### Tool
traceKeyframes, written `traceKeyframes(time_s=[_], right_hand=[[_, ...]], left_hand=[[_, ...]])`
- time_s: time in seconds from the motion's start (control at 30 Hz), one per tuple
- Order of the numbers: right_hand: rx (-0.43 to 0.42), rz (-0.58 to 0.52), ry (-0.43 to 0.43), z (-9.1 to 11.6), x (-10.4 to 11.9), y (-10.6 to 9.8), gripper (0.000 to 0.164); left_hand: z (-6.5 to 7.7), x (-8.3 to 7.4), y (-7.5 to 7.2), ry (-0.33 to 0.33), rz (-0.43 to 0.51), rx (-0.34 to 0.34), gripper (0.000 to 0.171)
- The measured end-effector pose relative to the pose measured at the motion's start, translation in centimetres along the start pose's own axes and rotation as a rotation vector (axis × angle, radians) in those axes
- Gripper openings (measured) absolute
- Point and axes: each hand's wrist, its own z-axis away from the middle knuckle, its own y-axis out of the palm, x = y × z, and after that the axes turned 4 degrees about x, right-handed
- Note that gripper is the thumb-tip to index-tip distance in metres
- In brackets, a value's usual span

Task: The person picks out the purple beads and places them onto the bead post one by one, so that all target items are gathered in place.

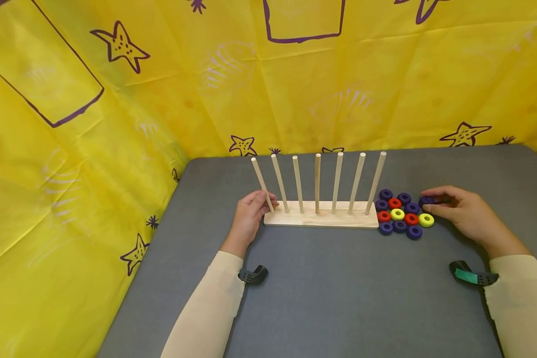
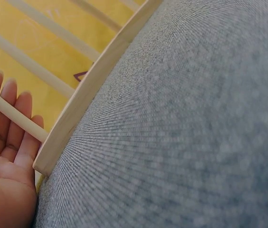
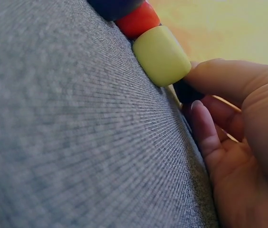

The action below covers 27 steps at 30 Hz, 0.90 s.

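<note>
A light wooden stand (image 1: pixel 320 220) with a row of several upright pegs (image 1: pixel 317 184) sits on the grey table. At its left end is my left hand (image 1: pixel 248 216), next to the leftmost peg. In the left wrist view, its loosely extended fingers (image 2: pixel 11 121) lie behind that peg (image 2: pixel 15 114), by the base's end (image 2: pixel 53 152). My right hand (image 1: pixel 467 214) pinches a dark purple ring (image 1: pixel 427 201) between thumb and fingers, at the right edge of a group of rings. The right wrist view shows this ring (image 3: pixel 187 91) partly hidden behind a yellow ring (image 3: pixel 161 56).
Purple rings (image 1: pixel 414 232), red rings (image 1: pixel 384 216) and yellow rings (image 1: pixel 426 220) lie flat and close together beside the stand's right end. Yellow patterned cloth (image 1: pixel 295 99) hangs behind the table (image 1: pixel 322 298) and along its left side.
</note>
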Motion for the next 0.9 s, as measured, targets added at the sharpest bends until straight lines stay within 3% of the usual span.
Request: traceKeyframes(time_s=[0.47, 0.9], right_hand=[[-0.080, -0.025, 0.028, 0.3, 0.6, 0.2, 0.045], [-0.101, -0.042, 0.024, 0.3, 4.6, 0.3, 0.046]], left_hand=[[0.0, 0.1, -0.1, 0.006, -0.001, 0.004, 0.030], [-0.1, 0.2, -0.2, -0.009, -0.026, 0.002, 0.036]])
